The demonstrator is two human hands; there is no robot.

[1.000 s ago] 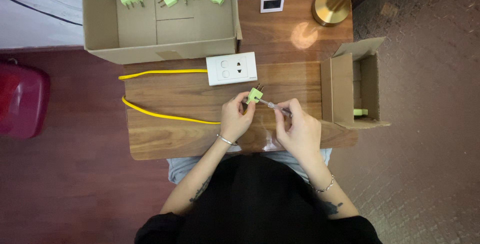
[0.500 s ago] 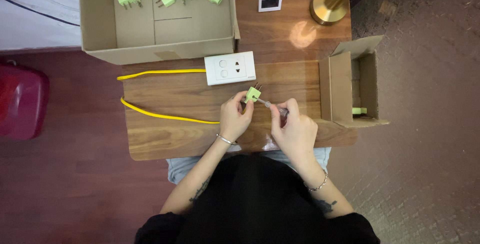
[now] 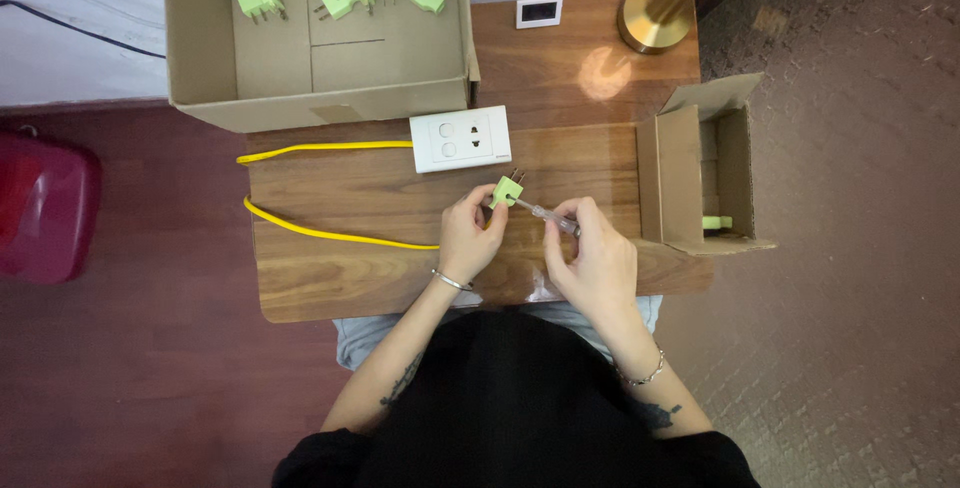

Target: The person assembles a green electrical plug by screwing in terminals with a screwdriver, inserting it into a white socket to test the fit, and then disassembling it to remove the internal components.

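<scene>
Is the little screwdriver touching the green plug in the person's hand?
Touching. The head view shows the screwdriver, held in the right hand, with its tip meeting the green plug pinched by the left hand, no gap visible.

Both forearms rise from the bottom centre of the frame and converge just below the middle. The left hand [image 3: 468,233] is curled, fingertips pinched together at its upper right. The right hand [image 3: 592,256] sits just beside it, fingers folded, thumb and forefinger pinched and pointing left. Each wrist wears a thin bracelet.
</scene>
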